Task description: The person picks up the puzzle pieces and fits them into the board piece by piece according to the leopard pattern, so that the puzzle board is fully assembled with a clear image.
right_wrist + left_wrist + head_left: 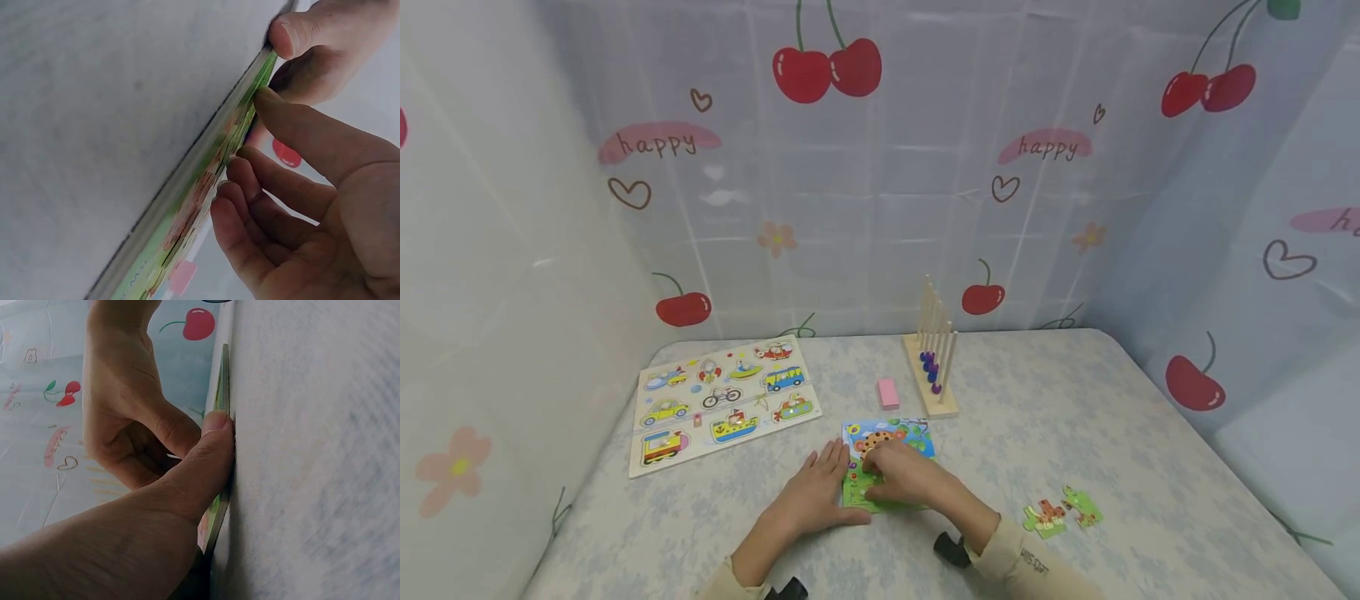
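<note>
A jigsaw puzzle [917, 429] with a spotted cartoon animal on green and blue lies flat on the table in front of me. My left hand [812, 493] rests along its left side with fingers straight, the thumb stretched out by the near corner. In the left wrist view that thumb [209, 447] presses against the puzzle's edge. Over the puzzle is my right hand [906, 473], its bent fingers covering part of the picture. The right wrist view has its thumb and fingertips [228, 228] at the puzzle's surface, spaced apart. Two loose puzzle pieces [1045, 518] [1082, 506] lie to the right.
At the left lies a wooden peg board [709, 425] with vehicle pictures. A pink block [887, 394] sits behind the puzzle, beside a wooden rack [942, 405] with upright rods and several purple and blue beads. Printed curtains [880, 208] enclose the table's back and sides.
</note>
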A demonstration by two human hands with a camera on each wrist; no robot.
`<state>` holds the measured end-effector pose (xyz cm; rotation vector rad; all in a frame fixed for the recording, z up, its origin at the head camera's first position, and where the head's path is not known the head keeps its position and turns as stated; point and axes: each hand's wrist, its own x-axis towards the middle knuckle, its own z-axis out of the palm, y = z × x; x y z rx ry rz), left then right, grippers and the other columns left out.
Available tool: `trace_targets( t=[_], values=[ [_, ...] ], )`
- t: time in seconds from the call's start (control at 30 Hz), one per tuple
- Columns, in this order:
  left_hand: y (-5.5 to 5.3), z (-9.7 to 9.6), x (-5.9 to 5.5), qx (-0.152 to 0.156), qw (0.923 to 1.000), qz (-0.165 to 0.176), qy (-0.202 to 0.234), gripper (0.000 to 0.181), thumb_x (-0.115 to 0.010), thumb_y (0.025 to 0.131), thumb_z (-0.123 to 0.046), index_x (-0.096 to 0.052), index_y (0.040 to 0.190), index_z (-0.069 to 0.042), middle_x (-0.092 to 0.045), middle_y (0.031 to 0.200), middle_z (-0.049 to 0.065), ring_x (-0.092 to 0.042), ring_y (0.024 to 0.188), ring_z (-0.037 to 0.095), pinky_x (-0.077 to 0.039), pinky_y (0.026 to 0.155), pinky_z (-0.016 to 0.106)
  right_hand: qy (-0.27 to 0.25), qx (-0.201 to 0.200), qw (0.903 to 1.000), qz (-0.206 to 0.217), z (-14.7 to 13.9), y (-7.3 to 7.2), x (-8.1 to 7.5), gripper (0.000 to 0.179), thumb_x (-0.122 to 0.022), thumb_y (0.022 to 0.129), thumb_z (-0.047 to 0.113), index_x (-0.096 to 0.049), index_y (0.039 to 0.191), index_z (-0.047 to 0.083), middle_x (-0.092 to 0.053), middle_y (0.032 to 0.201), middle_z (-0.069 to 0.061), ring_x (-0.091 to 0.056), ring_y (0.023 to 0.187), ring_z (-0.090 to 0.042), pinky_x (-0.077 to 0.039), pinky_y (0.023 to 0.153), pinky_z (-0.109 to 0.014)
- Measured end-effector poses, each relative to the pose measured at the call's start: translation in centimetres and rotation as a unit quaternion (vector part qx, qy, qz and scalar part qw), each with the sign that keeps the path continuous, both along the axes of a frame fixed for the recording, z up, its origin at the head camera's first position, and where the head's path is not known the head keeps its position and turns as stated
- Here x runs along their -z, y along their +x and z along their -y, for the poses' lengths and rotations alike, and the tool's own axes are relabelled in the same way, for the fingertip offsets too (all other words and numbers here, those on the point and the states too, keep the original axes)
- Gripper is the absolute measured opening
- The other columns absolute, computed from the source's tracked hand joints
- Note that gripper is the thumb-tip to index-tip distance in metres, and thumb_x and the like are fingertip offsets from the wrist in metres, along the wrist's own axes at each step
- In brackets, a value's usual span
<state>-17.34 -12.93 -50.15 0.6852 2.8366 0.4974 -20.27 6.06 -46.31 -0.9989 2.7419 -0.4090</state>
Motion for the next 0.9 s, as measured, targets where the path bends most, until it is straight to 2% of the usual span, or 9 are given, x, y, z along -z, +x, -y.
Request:
trace_targets(
  t=[0.2, 0.43, 0.63, 0.73, 0.9],
  values=[
    [-0.2, 0.1, 0.4, -0.002, 1.0, 0.002, -0.006, 0.112, -0.064, 0.077, -0.071, -0.027, 0.151, 0.005, -0.023, 0.16, 0.023, -0.022, 0.15, 0.035, -0.024, 0.119, 0.055, -0.001, 0.005, 0.9999, 0.014, 0.0, 0.1, 0.1, 0.034, -0.08, 0.079, 0.034, -0.073, 0.105, 0.011, -0.071, 0.095, 0.006, -0.057, 0.084, -0.003, -0.051, 0.081, -0.024],
    [0.0, -0.1, -0.2, 0.003, 1.0, -0.007, -0.004, 0.11, -0.064, 0.079, -0.069, -0.027, 0.15, 0.006, -0.024, 0.159, 0.025, -0.023, 0.149, 0.037, -0.025, 0.119, 0.056, -0.013, 0.006, 0.9997, 0.019, -0.2, 0.0, -0.1, 0.041, -0.082, 0.077, 0.036, -0.072, 0.107, 0.011, -0.07, 0.096, 0.006, -0.057, 0.085, -0.003, -0.052, 0.079, -0.023],
    [0.0, -0.1, -0.1, 0.005, 0.9999, -0.012, -0.004, 0.111, -0.065, 0.078, -0.068, -0.026, 0.15, 0.007, -0.023, 0.159, 0.025, -0.023, 0.149, 0.037, -0.025, 0.119, 0.054, -0.018, -0.012, 0.9997, 0.014, -0.7, -0.1, 0.0, 0.044, -0.085, 0.074, 0.036, -0.071, 0.107, 0.011, -0.067, 0.091, 0.006, -0.051, 0.079, -0.002, -0.048, 0.074, -0.021],
    [0.0, -0.1, -0.1, 0.006, 0.9999, -0.012, -0.007, 0.111, -0.065, 0.079, -0.068, -0.026, 0.15, 0.007, -0.023, 0.159, 0.025, -0.023, 0.149, 0.037, -0.025, 0.119, 0.054, -0.034, -0.024, 0.9988, 0.026, -1.3, -0.1, 0.0, 0.048, -0.085, 0.074, 0.035, -0.07, 0.112, 0.01, -0.068, 0.095, 0.005, -0.053, 0.08, -0.002, -0.048, 0.074, -0.021],
    [0.0, -0.1, 0.0, 0.001, 1.0, -0.007, -0.003, 0.111, -0.064, 0.079, -0.069, -0.026, 0.15, 0.007, -0.022, 0.159, 0.025, -0.022, 0.149, 0.037, -0.023, 0.12, 0.054, -0.044, -0.016, 0.9975, 0.054, -2.6, -0.1, -0.1, 0.053, -0.084, 0.075, 0.034, -0.067, 0.119, 0.011, -0.068, 0.107, 0.004, -0.056, 0.092, -0.003, -0.049, 0.084, -0.025]
  ],
)
